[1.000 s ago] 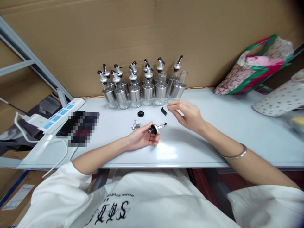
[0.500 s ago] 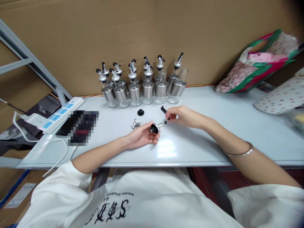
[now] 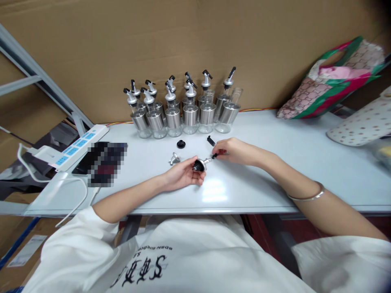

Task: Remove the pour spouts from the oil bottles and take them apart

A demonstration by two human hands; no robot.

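Observation:
Between the fingers of my left hand (image 3: 185, 173) is a metal pourer spout (image 3: 207, 161), tilted with its nozzle to the right and its black ribbed stopper (image 3: 198, 165) towards me. My right hand (image 3: 230, 150) pinches a small black piece (image 3: 214, 156) right at the nozzle's tip; the fingers partly hide it. Just beyond those fingers a black lever (image 3: 210, 141) lies on the table. Another metal spout (image 3: 174, 158) rests behind my left hand, and a loose black stopper (image 3: 181, 144) sits farther back.
Several glass bottles with steel sleeves (image 3: 173, 119) stand along the cardboard wall, most with spouts fitted. To the left are a power strip (image 3: 81, 146) with white cables and a dark device (image 3: 105, 165). A patterned bag (image 3: 330, 87) and a dotted white object (image 3: 362, 124) stand right.
My right hand's fingers have shifted slightly, away from the black lever on the table, which now shows more fully. My left hand and the spout are almost still.

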